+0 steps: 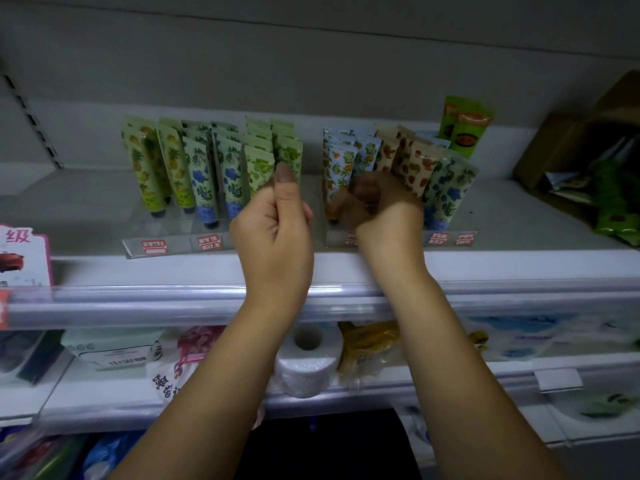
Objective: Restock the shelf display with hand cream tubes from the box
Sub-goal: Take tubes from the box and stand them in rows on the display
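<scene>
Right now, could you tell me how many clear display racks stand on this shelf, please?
2. One display rack stands left, partly behind the left hand; the other stands right, behind the right hand. None appears hidden.

Pale grey shelf. Two clear stands sit near its front edge: left display stand and right display stand, both holding hand cream tubes. Tall green packets stand behind the right one. Cardboard box far right, green sachets beside it.
</scene>
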A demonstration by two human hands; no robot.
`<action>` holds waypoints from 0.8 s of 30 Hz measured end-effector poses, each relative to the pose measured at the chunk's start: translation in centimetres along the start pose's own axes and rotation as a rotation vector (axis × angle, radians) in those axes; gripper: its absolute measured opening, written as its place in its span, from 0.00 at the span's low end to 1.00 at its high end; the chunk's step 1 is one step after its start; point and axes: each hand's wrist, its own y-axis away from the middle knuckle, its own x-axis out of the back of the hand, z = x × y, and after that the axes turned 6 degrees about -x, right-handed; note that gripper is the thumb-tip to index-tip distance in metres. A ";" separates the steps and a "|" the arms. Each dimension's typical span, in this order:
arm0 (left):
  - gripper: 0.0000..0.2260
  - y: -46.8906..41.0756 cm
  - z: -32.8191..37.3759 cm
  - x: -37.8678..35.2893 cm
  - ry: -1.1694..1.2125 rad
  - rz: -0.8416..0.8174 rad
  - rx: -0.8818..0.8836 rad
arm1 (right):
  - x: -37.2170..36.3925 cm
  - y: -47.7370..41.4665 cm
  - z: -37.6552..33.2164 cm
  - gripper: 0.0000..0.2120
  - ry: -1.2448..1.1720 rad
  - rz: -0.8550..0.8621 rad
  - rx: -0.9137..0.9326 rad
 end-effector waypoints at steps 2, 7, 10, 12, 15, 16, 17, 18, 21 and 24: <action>0.22 0.1 0.1 0.0 -0.030 -0.047 -0.038 | 1.6 0.5 -0.8 0.06 -0.076 0.094 0.012; 0.18 0.2 0.6 -0.5 -0.356 -0.240 -0.307 | 7.7 2.7 -0.6 0.03 -0.069 0.246 0.106; 0.14 1.6 2.0 -2.5 -0.516 -0.280 -0.570 | 12.1 3.4 1.8 0.03 0.025 0.326 0.117; 0.13 2.9 3.3 -4.8 -0.422 -0.290 -0.587 | 14.7 3.5 3.7 0.03 0.113 0.371 0.089; 0.15 5.4 5.1 -10.3 -0.272 -0.446 -0.444 | 19.2 3.5 6.5 0.05 0.236 0.404 0.030; 0.16 6.5 5.7 -12.7 -0.182 -0.513 -0.346 | 21.1 3.7 7.3 0.06 0.273 0.406 -0.002; 0.18 7.4 6.2 -14.6 -0.091 -0.571 -0.225 | 22.5 3.7 8.1 0.06 0.302 0.396 -0.037; 0.19 8.3 6.8 -16.7 -0.012 -0.628 -0.100 | 24.1 3.9 8.8 0.07 0.328 0.382 -0.073; 0.21 9.6 6.6 -22.4 0.040 -0.776 0.134 | 27.6 4.7 10.5 0.11 0.366 0.318 -0.201; 0.23 9.2 5.5 -27.3 -0.040 -0.846 0.116 | 30.8 5.1 11.1 0.13 0.310 0.272 -0.277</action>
